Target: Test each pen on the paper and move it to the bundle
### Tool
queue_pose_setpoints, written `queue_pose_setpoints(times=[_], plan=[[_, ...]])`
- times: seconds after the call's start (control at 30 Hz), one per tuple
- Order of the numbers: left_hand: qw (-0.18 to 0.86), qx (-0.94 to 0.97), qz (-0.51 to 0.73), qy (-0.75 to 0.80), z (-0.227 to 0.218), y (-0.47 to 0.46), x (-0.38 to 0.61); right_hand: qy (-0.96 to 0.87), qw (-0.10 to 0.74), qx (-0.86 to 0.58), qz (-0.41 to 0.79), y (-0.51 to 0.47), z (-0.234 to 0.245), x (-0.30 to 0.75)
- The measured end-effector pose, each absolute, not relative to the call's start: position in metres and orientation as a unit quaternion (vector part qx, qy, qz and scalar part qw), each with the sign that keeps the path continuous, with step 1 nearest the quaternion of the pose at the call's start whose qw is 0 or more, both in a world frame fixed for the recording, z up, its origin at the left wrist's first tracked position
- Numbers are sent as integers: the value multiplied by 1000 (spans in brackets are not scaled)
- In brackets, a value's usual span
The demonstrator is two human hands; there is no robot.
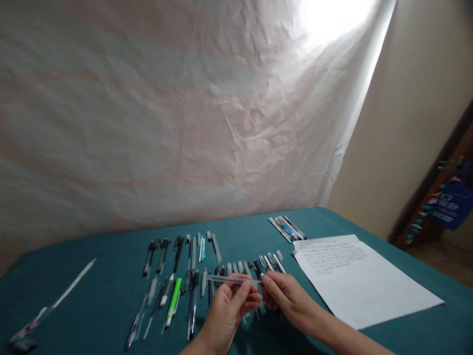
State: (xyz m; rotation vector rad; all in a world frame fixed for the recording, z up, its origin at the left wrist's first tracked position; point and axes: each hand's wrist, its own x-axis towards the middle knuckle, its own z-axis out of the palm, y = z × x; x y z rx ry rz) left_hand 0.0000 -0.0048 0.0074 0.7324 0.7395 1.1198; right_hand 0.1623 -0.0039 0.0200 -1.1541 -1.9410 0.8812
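In the head view, a clear, pale pen barrel (225, 279) lies level above the table, pointing left. My left hand (236, 298) is closed around its middle, with the thumb on top. At the barrel's right end, my right hand (279, 293) pinches thumb against fingers. A small dark tip shows there, but its exact part is too small to tell. Below and behind both hands is a row of pens and caps (240, 267), partly hidden by them. Left of the hands lie a long clear pen (192, 305) and a bright green pen (173, 301).
More pens and pen parts (179, 254) lie in groups on the green tablecloth (88, 310). A pen bundle (287, 229) sits at the back right, near handwritten white paper (373, 281). At far left is a long white strip with a dark end (48, 310). A pale sheet (166, 108) hangs behind.
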Motion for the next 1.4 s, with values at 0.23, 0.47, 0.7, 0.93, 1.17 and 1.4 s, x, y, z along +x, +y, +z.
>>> queue_pose_setpoints(times=[0.23, 0.47, 0.7, 0.93, 1.17, 1.4], plan=[[723, 322, 510, 337, 9, -3, -1, -749, 362, -436, 344, -6, 23, 163], [728, 326, 504, 332, 7, -4, -1, -731, 354, -433, 390, -3, 20, 162], [727, 359, 495, 311, 3, -3, -2, -741, 345, -443, 367, -7, 22, 161], [729, 362, 490, 312, 5, -3, -2, -664, 344, -434, 502, -5, 22, 157], [786, 365, 418, 274, 5, -7, 2, -722, 393, -433, 369, 2, 23, 166], [814, 412, 328, 247, -8, -10, 5, -848, 288, -398, 201, -5, 23, 165]])
